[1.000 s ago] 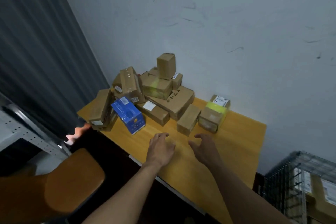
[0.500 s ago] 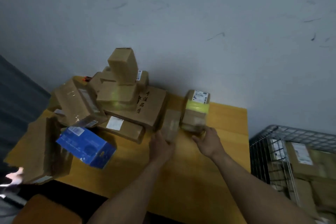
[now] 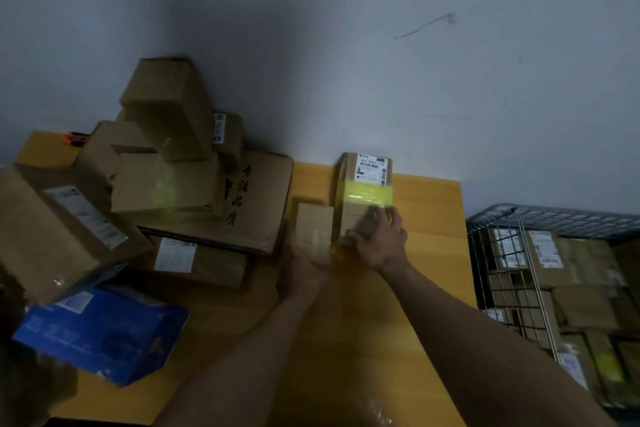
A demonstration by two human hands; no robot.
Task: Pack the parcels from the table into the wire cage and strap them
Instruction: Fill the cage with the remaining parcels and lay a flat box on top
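While left hand (image 3: pixel 302 265) grips a small box (image 3: pixel 313 220), right hand (image 3: pixel 381 241) clasps yellow-taped parcel (image 3: pixel 367 185) pointing at wall (image 3: pixel 346 80).

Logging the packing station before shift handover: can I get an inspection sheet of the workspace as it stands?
Surface: yellow wooden table, parcels crowd its left half.
Job's things: heap of brown parcels at the left; blue box at the near-left edge; small brown parcel beside yellow-taped parcel; wire cage at the right, holding parcels; no strap seen.
Clutter: orange item behind the heap, too small to identify.
Hands: left hand grips the small brown parcel, blurred; right hand grips the yellow-taped parcel's near end.
Cables: nothing seen.
Surroundings: scuffed grey wall.
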